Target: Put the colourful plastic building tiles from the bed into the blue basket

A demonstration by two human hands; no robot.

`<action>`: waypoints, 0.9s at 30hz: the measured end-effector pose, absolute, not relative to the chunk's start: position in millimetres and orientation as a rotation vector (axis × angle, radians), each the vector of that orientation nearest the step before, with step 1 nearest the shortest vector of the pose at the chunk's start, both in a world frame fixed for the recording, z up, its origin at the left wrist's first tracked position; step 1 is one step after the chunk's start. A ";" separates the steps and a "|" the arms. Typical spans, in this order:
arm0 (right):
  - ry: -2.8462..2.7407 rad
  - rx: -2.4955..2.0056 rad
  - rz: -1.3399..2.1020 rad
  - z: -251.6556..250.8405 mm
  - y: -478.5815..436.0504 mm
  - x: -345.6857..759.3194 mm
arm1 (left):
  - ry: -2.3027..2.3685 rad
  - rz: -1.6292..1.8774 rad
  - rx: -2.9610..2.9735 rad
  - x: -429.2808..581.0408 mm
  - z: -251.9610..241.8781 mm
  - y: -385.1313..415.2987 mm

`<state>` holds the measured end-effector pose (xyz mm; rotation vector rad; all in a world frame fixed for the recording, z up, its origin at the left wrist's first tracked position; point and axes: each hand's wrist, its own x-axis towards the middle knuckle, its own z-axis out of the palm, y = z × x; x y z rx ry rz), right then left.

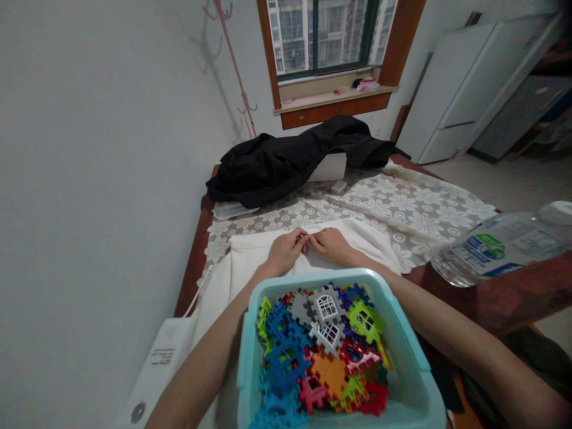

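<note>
Leftmost, a white device with a cord lies at the counter's near-left edge, beside the left forearm. Next, the left hand rests on a white cloth spread over the lace cover. Its fingers are curled narrow, tips pinched together at the cloth, though whether they grip any fabric cannot be told. Just beside it, nearly touching, the right hand lies on the same cloth, its fingers likewise drawn close and meeting the left fingertips at the middle. Nearer the camera, between the two forearms, sits a pale blue bin heaped with bright interlocking plastic tiles, apart from both hands. Beyond the hands, a black jacket is piled over a white box. Farthest right, a clear water bottle lies on its side on the bare wooden edge.
</note>
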<state>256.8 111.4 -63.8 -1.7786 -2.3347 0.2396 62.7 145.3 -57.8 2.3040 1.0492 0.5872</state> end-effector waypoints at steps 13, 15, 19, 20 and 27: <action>-2.350 -1.802 0.249 -61.8 111.8 256.8 | 1.069 0.573 2.305 64.1 -55.2 143.0; -2.355 -1.808 0.247 -62.1 112.1 256.8 | 1.073 0.575 2.303 64.3 -54.1 142.5; -2.362 -1.824 0.239 -62.5 112.1 256.8 | 1.096 0.568 2.297 64.9 -51.8 141.2; -2.364 -1.826 0.238 -62.5 112.0 256.7 | 1.101 0.562 2.294 65.1 -51.4 140.8; -2.375 -1.814 0.240 -62.5 111.6 256.7 | 1.113 0.568 2.292 65.7 -50.7 139.8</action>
